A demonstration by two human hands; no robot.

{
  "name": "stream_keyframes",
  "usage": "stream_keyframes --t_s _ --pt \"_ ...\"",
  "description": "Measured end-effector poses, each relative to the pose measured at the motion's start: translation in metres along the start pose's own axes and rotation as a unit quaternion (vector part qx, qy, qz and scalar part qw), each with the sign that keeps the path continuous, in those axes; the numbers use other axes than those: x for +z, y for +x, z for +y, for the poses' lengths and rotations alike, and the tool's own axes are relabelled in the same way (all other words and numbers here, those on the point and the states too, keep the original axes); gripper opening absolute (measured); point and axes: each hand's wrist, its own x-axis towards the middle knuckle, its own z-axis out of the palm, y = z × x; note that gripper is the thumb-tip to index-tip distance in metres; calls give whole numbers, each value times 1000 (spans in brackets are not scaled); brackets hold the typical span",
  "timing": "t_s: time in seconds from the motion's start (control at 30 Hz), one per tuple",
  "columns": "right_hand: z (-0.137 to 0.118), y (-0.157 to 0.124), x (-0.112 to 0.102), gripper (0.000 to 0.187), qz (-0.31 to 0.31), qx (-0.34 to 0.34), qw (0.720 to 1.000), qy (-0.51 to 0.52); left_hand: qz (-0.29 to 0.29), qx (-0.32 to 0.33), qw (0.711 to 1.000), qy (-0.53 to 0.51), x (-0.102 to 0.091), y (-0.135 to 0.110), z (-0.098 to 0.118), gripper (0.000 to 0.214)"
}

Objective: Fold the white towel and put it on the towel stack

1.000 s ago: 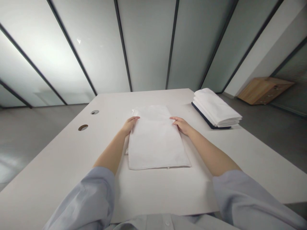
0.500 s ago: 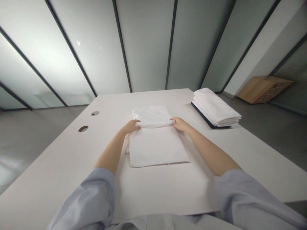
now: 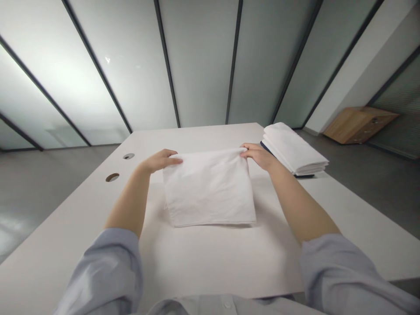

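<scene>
A folded white cloth [image 3: 210,190] hangs between my hands above the middle of the table, its lower edge close to the tabletop. My left hand [image 3: 160,160] pinches its upper left corner between thumb and fingers. At the upper right corner, my right hand [image 3: 257,154] grips the same cloth in a like way. Light wrinkles run across the front of the cloth. What lies behind it is hidden.
On the right of the white table [image 3: 210,262] sits a stack of folded white cloths [image 3: 293,146], with something dark blue under it. Two round holes [image 3: 112,177] are cut in the tabletop at left. A wooden cabinet [image 3: 357,124] stands on the floor beyond.
My hands have moved apart and slightly up, lifting the cloth's far edge. The fold across it and the part lying beyond my hands no longer show.
</scene>
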Motion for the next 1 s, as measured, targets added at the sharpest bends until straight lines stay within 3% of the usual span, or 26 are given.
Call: stream_keyframes --t_s 0.1,0.17,0.23,0.33,0.43,0.53,0.67,0.73,0.87,1.0 --pt "3 19 8 10 4 47 999 16 -1 -14 997 79 -6 17 3 42" --pt "5 35 10 11 51 37 997 -40 55 -6 984 168 -9 33 8 40" --pt "1 48 8 16 131 -12 984 -121 145 13 960 238 -11 45 16 38" --pt "-9 57 -1 27 233 -97 940 -229 270 48 911 308 -13 54 29 36" --pt "-9 52 -6 32 240 -146 907 -315 322 75 872 361 -6 54 28 35" --pt "13 37 3 35 183 -157 897 -370 277 78 869 402 16 51 6 35" --pt "58 10 31 31 70 -154 903 -395 124 66 875 463 57 45 -32 28" --pt "75 1 44 35 9 -130 914 -384 81 41 878 471 73 43 -45 26" --pt "89 -8 57 40 -2 -69 935 -349 132 1 901 412 91 38 -59 27" --pt "94 -9 59 47 15 -113 936 -334 208 23 927 312 96 31 -72 39"
